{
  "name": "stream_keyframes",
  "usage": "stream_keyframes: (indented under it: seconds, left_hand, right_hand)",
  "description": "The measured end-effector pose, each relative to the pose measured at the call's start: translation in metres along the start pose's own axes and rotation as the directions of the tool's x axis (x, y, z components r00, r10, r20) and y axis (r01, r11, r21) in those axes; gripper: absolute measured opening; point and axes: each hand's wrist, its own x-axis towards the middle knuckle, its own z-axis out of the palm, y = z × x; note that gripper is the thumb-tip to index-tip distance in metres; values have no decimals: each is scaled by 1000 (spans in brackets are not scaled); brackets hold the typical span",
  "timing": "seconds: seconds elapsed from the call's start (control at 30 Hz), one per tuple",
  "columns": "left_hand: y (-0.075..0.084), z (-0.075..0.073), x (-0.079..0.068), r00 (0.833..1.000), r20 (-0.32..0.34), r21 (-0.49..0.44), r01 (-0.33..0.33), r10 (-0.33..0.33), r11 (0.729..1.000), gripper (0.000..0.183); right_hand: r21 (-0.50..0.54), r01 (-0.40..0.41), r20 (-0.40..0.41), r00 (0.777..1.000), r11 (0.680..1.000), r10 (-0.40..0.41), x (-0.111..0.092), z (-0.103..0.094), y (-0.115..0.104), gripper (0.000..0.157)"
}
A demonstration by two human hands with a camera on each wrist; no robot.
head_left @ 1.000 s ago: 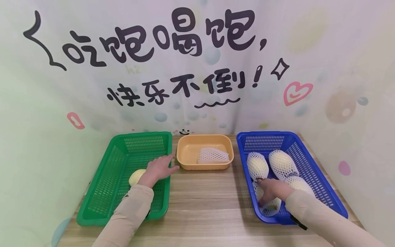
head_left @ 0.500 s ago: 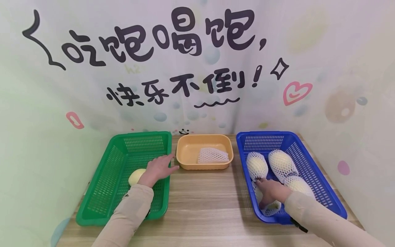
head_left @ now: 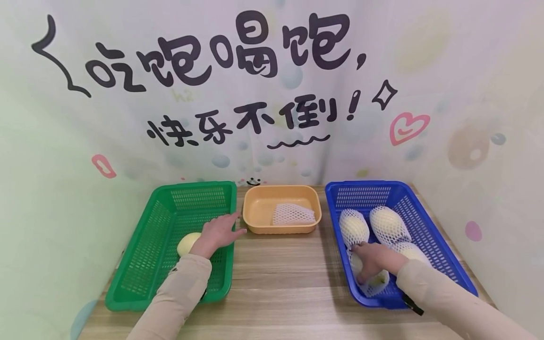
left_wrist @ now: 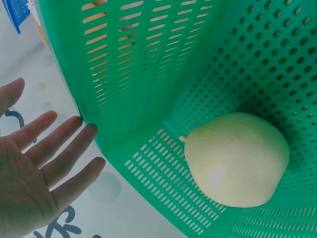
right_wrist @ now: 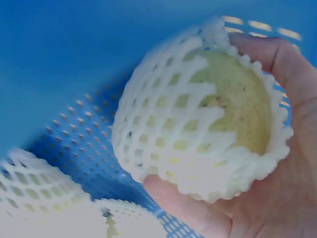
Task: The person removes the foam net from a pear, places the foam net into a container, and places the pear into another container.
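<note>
In the head view my left hand (head_left: 218, 231) hovers with fingers spread over the right rim of a green basket (head_left: 195, 184). A bare pale-yellow melon (head_left: 187, 244) lies in that basket, partly behind the wrist. The left wrist view shows the melon (left_wrist: 237, 158) whole, with a short stem, apart from my left hand (left_wrist: 49, 163). My right hand (head_left: 376, 259) grips a melon (head_left: 378, 282) in a white foam net inside the blue basket (head_left: 365, 183). Seen from the right wrist, thumb and fingers wrap this netted melon (right_wrist: 173, 119), whose yellow-green end is uncovered.
Other netted melons sit in the blue basket: one at the back left (head_left: 354, 227), one at the back right (head_left: 388, 224), and one by the right wrist (head_left: 412, 252). Between the baskets stands an orange tray (head_left: 259, 200) holding a loose foam net (head_left: 293, 214). A printed wall rises behind.
My right hand has shifted slightly, and the netted melon in it has turned a little to the right. My left hand has kept its place.
</note>
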Motion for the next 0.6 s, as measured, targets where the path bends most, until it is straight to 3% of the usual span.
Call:
stream_keyframes:
  seconds: [0.37, 0.6]
  left_hand:
    - [0, 0, -1, 1000, -1, 1, -6, 6, 1000, 56]
    - [0, -1, -1, 1000, -4, -7, -5, 5, 1000, 55]
  right_hand:
    - [62, 100, -55, 994, 993, -97, -22, -28, -5, 86]
    - [12, 152, -113, 982, 988, -150, -30, -46, -9, 81]
